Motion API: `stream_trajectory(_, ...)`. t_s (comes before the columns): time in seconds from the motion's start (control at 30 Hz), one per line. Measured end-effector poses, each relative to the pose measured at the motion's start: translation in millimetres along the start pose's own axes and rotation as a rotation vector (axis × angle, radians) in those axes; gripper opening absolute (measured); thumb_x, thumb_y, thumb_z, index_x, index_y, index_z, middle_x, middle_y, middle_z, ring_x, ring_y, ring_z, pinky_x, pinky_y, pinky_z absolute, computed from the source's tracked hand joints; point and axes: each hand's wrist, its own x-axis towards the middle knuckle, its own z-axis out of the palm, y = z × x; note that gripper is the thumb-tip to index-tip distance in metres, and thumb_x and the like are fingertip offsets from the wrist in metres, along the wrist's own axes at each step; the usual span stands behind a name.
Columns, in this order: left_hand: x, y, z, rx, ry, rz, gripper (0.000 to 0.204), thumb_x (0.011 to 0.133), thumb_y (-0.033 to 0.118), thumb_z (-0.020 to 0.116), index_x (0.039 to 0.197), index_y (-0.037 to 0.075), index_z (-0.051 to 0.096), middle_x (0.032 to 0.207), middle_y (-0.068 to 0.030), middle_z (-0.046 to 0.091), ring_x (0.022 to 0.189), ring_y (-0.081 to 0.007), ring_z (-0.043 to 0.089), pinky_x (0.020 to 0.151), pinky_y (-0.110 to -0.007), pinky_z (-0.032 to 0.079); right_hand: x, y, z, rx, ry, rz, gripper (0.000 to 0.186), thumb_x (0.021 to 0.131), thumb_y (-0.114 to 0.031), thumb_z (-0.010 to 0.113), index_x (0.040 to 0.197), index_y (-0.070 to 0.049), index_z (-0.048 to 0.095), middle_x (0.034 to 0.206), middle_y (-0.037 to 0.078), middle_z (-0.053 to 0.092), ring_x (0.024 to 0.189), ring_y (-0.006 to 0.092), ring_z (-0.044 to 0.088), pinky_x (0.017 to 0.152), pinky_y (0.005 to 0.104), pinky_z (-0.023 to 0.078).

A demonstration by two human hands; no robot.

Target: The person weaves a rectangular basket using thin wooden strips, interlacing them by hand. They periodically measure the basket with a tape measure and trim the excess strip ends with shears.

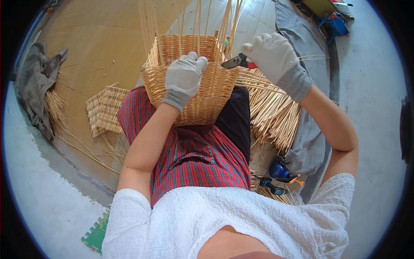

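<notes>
A woven wicker basket [209, 97] rests on my lap, tilted, with tall uncut stakes [199, 26] rising from its far part. My left hand [183, 77], in a white work glove with a grey cuff, is closed over the near rim. In my right hand [269, 54], gloved the same way, is a pair of pruning shears [235, 61] with a dark blade and red on the handle. The blade points left, close to the basket's right rim. Several loose strands [261, 82] stick out to the right of the basket.
A bundle of cane sticks [276, 116] lies right of my lap, beside a grey cloth [312, 140]. Flat woven panels [105, 110] are on the floor at left. A blue bottle with an orange nozzle [282, 172] and a power drill [272, 186] sit at lower right.
</notes>
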Motion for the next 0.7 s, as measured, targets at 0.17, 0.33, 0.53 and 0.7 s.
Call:
stream_trajectory(0.17, 9.4, 16.6, -9.1, -0.015, -0.036, -0.116, 0.019, 0.104, 0.029, 0.057, 0.113, 0.017, 0.068, 0.095, -0.0064, 0.063, 0.098, -0.0285, 0.069, 0.079, -0.043, 0.057, -19.6, 28.3, 14.8, -0.065, 0.075, 0.041, 0.021, 0.089, -0.018, 0.07, 0.11, -0.018, 0.067, 0.088, -0.001, 0.064, 0.092, 0.0175, 0.069, 0.076, 0.0338, 0.057)
stream_trajectory(0.33, 16.2, 25.4, -23.4, 0.017, -0.2, -0.119, 0.031, 0.097, 0.013, 0.058, 0.126, 0.02, 0.067, 0.11, -0.0089, 0.063, 0.1, -0.0296, 0.069, 0.081, -0.043, 0.058, -15.5, 35.9, 16.9, -0.093, 0.066, 0.102, 0.025, 0.089, -0.019, 0.071, 0.113, -0.019, 0.065, 0.094, -0.001, 0.065, 0.096, 0.0182, 0.069, 0.082, 0.0344, 0.057)
stream_trajectory(0.53, -8.5, 26.3, -18.6, -0.012, -0.129, -0.125, 0.045, 0.095, 0.009, 0.062, 0.137, 0.025, 0.066, 0.123, -0.0072, 0.06, 0.099, -0.029, 0.07, 0.084, -0.042, 0.059, -2.3, 31.0, 29.1, -0.042, 0.122, 0.061, 0.028, 0.09, -0.019, 0.07, 0.117, -0.021, 0.065, 0.1, -0.001, 0.068, 0.103, 0.0165, 0.068, 0.086, 0.0341, 0.057)
stream_trajectory(0.7, -3.0, 32.8, -7.5, -0.184, 0.151, 0.046, 0.03, 0.097, 0.021, 0.067, 0.127, 0.021, 0.071, 0.115, -0.0048, 0.065, 0.094, -0.0275, 0.07, 0.081, -0.043, 0.058, -8.0, 27.7, 25.3, -0.037, 0.12, 0.13, 0.028, 0.089, -0.021, 0.071, 0.117, -0.022, 0.067, 0.102, -0.002, 0.069, 0.104, 0.0173, 0.068, 0.087, 0.0337, 0.056)
